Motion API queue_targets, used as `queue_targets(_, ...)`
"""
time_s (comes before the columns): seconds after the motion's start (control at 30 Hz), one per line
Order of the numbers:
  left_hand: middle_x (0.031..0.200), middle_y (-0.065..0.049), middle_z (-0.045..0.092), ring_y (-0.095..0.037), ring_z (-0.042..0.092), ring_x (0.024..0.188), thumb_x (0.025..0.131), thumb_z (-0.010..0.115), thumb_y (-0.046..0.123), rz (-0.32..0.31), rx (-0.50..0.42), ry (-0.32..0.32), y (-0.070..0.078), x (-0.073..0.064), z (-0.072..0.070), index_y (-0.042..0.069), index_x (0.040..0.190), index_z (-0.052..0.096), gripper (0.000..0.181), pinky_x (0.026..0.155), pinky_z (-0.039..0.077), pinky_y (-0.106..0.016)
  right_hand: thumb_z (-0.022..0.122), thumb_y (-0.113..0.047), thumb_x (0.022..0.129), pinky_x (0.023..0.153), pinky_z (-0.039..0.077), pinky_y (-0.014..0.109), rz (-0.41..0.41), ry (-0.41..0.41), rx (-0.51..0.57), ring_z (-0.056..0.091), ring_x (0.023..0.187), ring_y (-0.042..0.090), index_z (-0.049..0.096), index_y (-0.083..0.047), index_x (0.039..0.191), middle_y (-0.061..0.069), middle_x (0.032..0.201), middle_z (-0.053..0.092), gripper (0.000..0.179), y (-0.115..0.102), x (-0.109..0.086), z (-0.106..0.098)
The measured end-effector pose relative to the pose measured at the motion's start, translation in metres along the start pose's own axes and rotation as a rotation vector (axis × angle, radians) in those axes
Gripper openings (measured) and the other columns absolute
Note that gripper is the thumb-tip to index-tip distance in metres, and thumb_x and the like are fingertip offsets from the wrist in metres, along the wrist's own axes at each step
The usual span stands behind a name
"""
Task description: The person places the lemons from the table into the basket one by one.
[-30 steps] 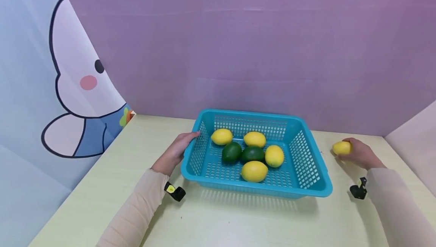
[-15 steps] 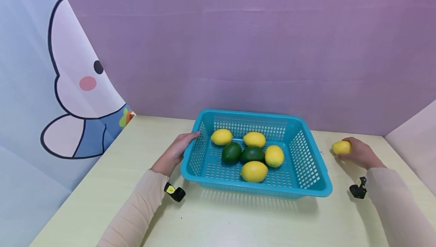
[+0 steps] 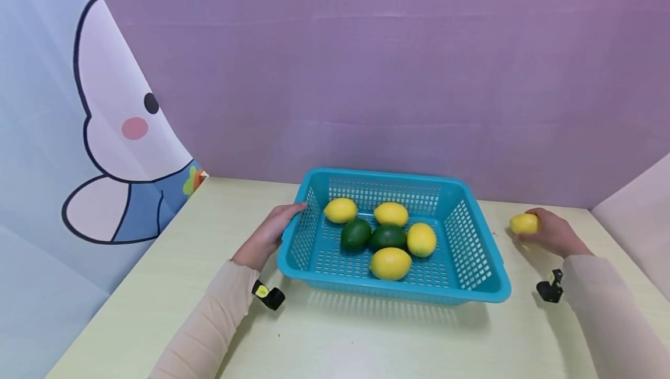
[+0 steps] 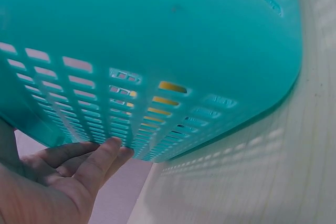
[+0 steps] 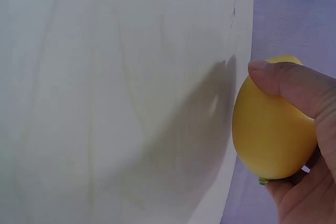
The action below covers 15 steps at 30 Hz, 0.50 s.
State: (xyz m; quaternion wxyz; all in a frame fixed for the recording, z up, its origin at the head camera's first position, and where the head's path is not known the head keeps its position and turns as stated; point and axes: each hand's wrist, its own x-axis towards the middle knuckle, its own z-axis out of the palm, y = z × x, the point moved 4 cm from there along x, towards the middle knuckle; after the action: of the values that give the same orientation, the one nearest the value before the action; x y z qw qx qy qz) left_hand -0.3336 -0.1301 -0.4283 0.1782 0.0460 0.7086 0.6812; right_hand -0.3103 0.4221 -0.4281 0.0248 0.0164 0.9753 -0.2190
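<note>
A turquoise plastic basket (image 3: 398, 292) with slotted walls holds several yellow lemons (image 3: 390, 263) and two dark green avocado-like fruits (image 3: 356, 235). At its left side, my left hand (image 3: 270, 232) grips the rim. The left wrist view shows that hand's fingers (image 4: 100, 161) lying against the slotted outer wall. Off to the right of the basket, my right hand (image 3: 560, 233) holds another lemon (image 3: 524, 224) between thumb and fingers. In the right wrist view, my thumb lies over this lemon (image 5: 273, 129), and a small green stem end shows at its bottom.
A pale wood-look table (image 3: 335, 344) lies beneath everything. Purple cloth (image 3: 387, 77) hangs behind it, a cartoon-printed cloth (image 3: 47, 286) at the left, and a pale panel (image 3: 638, 216) stands at the right. Each wrist wears a small black camera.
My right hand and its lemon have shifted very slightly up and left in the head view. The left hand and the basket stay in place.
</note>
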Motion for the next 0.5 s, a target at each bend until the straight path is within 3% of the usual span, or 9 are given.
queue_targets(0.5,0.129,-0.027,0.053,-0.041,0.058,0.110,0.099,0.042,0.036,-0.001,0.002,0.014,0.001,-0.001,0.001,-0.003,0.139,0.040,0.056,0.083,0.055,-0.045,0.072,-0.017,0.078,0.070,0.041,0.043,-0.063,0.049,0.021,0.047,0.083,0.037,0.037,0.015,0.121,0.030,0.102,0.049,0.064,-0.017,0.003,-0.011)
